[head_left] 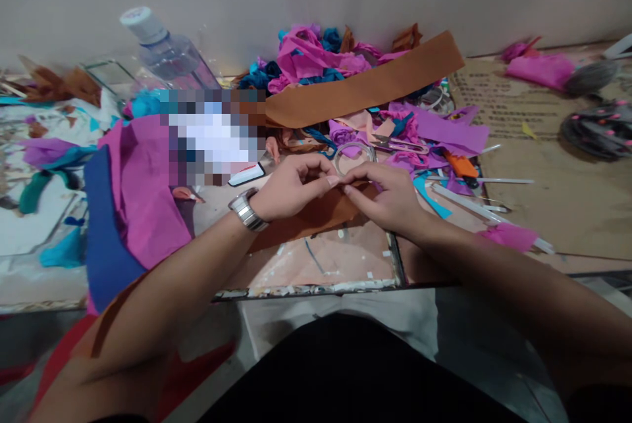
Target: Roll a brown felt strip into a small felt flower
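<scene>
My left hand, with a metal watch on the wrist, is closed in a pinch. Its fingertips meet those of my right hand, which is also pinched. Whatever lies between the fingertips is too small or too hidden to make out. Right beneath both hands is a brown paper strip, partly covered by them. Just beyond the fingertips lies a ring-shaped roll, perhaps tape or wire. A pair of small pink-handled scissors rests to its right.
Crumpled pink and blue paper is heaped at the back, with a long brown strip across it. A clear bottle with a white cap stands back left. Pink sheets hang near the left edge. Cardboard covers the right side.
</scene>
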{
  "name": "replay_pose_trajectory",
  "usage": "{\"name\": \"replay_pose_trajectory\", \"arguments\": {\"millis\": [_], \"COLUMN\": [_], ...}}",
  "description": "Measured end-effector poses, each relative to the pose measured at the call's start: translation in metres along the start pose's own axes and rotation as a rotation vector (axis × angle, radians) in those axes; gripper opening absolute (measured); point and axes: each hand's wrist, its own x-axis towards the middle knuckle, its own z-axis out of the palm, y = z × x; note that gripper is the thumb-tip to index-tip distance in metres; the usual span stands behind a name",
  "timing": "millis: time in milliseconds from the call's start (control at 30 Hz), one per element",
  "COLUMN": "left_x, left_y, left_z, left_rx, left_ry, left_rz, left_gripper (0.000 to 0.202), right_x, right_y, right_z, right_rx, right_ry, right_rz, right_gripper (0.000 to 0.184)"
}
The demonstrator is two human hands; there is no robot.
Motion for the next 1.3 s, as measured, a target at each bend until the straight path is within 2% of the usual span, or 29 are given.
{"name": "replay_pose_trajectory", "arguments": {"millis": [267, 767, 933, 1300], "left_x": [0.001, -0.001, -0.002, -0.004], "left_y": [-0.006, -0.001, 0.001, -0.001], "left_z": [0.008, 0.012, 0.013, 0.012], "left_rx": [-0.071, 0.057, 0.113, 0.248], "left_ry": [0.030, 0.068, 0.065, 0.061], "left_rz": [-0.027, 0.030, 0.078, 0.133], "left_gripper": [0.014, 0.010, 0.013, 0.012], "right_x": [0.001, 0.004, 0.003, 0.003], "right_y": [-0.001, 0.004, 0.007, 0.009], "right_z": [-0.001, -0.002, -0.001, 0.002], "right_rx": [-0.051, -0.106, -0.093, -0.059], "right_ry": [-0.045, -0.004, -0.066, -0.111], "right_rz": [-0.032, -0.066, -0.039, 0.036], "right_gripper": [0.014, 0.011, 0.008, 0.003]}}
